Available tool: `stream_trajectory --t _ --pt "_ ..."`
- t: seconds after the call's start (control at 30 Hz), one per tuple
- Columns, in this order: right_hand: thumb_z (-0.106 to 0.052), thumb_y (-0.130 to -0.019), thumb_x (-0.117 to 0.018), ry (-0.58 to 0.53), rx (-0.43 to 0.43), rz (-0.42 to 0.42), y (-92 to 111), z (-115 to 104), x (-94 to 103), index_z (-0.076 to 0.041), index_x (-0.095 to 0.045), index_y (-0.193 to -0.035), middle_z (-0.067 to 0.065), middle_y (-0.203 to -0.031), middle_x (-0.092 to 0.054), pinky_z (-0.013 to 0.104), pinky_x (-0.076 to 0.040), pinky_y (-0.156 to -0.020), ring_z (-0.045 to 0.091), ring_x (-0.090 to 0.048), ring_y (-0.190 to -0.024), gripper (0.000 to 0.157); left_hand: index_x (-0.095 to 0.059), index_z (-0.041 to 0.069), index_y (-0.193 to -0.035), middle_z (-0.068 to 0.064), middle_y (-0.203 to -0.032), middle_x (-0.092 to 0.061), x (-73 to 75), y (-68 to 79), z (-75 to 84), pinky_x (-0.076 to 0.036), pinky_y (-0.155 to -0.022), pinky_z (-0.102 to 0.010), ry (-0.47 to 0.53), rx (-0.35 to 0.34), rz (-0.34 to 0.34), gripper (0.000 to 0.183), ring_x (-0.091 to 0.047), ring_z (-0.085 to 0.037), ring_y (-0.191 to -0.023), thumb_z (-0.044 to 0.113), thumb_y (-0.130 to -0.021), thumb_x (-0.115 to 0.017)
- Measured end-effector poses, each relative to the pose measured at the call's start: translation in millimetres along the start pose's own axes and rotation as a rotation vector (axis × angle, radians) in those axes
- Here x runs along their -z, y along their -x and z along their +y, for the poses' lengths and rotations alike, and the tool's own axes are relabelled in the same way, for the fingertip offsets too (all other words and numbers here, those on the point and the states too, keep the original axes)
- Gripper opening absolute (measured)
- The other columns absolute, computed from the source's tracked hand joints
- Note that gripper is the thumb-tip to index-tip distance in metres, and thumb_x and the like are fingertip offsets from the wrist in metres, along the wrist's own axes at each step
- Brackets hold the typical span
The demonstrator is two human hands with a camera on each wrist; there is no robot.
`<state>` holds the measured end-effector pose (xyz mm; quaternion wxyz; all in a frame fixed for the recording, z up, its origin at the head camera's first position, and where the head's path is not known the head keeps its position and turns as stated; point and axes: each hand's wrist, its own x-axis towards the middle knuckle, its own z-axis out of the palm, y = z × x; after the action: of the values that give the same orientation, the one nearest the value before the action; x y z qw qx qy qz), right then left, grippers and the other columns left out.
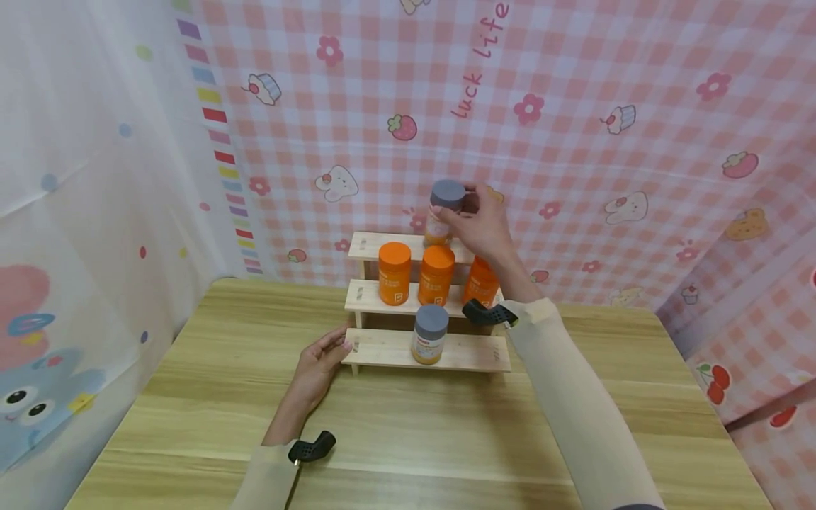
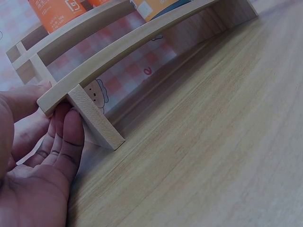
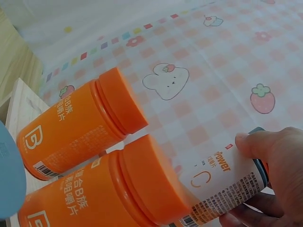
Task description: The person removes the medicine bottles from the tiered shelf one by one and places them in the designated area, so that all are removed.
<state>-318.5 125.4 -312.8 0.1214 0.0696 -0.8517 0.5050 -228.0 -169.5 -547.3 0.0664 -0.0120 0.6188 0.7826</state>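
Note:
My right hand (image 1: 481,219) grips a grey-lidded supplement bottle (image 1: 444,221) near its lid, over the top step of a three-step wooden display rack (image 1: 382,360). In the right wrist view, thumb and fingers lie on either side of this bottle (image 3: 222,182), and its white label shows a large C. My left hand (image 1: 321,365) pinches the left end of the rack's lowest step, its fingers (image 2: 71,132) tucked under the board (image 2: 104,56). Three orange bottles stand on the middle step, the left one (image 1: 394,273) nearest that end; the right forearm partly hides the right one (image 1: 481,282).
Another grey-lidded bottle (image 1: 430,336) stands at the middle of the lowest step. The rack sits near the back of a wood-grain table (image 1: 408,439). Behind it hangs a pink checked cloth (image 1: 574,156), and a white curtain (image 1: 127,184) hangs on the left.

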Motion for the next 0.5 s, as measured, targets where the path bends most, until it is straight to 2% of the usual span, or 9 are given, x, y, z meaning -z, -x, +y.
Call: stream_trajectory --t 0.1,0.33,0.5 --pt "-0.033 -0.093 -0.077 -0.023 0.033 0.012 1 0 3.5 -0.011 -0.050 -0.142 0.012 -0.133 -0.066 0.040 -0.050 -0.108 0.026 -0.063 -0.120 0.061 -0.048 -0.005 -0.149 0.000 -0.116 -0.059 0.0 0.3 0.1 -0.054 -0.091 -0.016 0.004 -0.001 0.002 0.053 -0.062 -0.004 -0.106 0.005 -0.099 -0.065" --pt "-0.037 -0.093 -0.077 -0.037 -0.023 0.054 4 -4 10.9 -0.016 -0.048 -0.145 0.008 -0.138 -0.063 0.039 -0.049 -0.110 0.024 -0.061 -0.123 0.063 -0.048 -0.007 -0.148 0.002 -0.114 -0.061 -1.0 1.0 0.8 -0.054 -0.090 -0.017 0.009 -0.001 0.014 0.053 -0.063 -0.003 -0.104 0.003 -0.099 -0.065" --pt "-0.034 -0.093 -0.077 -0.072 -0.006 0.081 8 -7 15.6 -0.018 -0.049 -0.146 0.007 -0.139 -0.062 0.038 -0.049 -0.110 0.023 -0.061 -0.124 0.063 -0.048 -0.005 -0.148 0.003 -0.113 -0.060 -1.3 1.5 1.5 -0.054 -0.089 -0.017 -0.004 -0.003 0.008 0.052 -0.063 -0.003 -0.103 0.003 -0.099 -0.064"
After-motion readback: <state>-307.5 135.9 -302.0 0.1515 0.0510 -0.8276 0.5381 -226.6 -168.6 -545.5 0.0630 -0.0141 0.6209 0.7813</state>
